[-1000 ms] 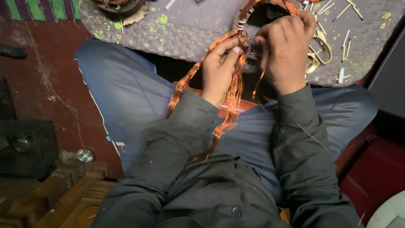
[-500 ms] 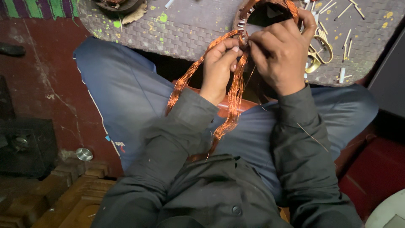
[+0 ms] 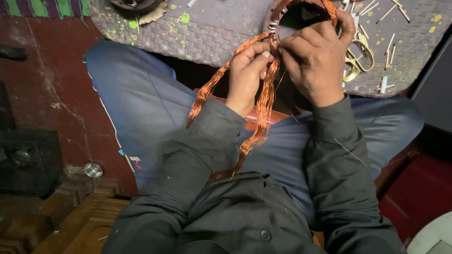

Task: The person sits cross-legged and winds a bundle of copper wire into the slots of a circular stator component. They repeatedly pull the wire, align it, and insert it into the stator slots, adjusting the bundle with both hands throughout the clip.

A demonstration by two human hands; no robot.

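A long loop of copper winding wire (image 3: 262,107) hangs from a round motor stator (image 3: 301,10) at the edge of a grey woven table (image 3: 216,33) down into my lap. My left hand (image 3: 246,75) pinches the wire bundle just below the stator. My right hand (image 3: 314,61) rests on the stator's rim, fingers curled on the wire strands where they enter it. Both hands touch each other above my knees.
Yellow-handled scissors (image 3: 359,59) and several small sticks (image 3: 388,51) lie on the table right of my right hand. A dark metal part (image 3: 134,4) sits at the table's far left. On the red floor lie a small metal cap (image 3: 93,170), a black box (image 3: 28,160) and wooden pieces (image 3: 75,216).
Both hands have shifted slightly along the wire at the stator; the wire loop hangs much as before.
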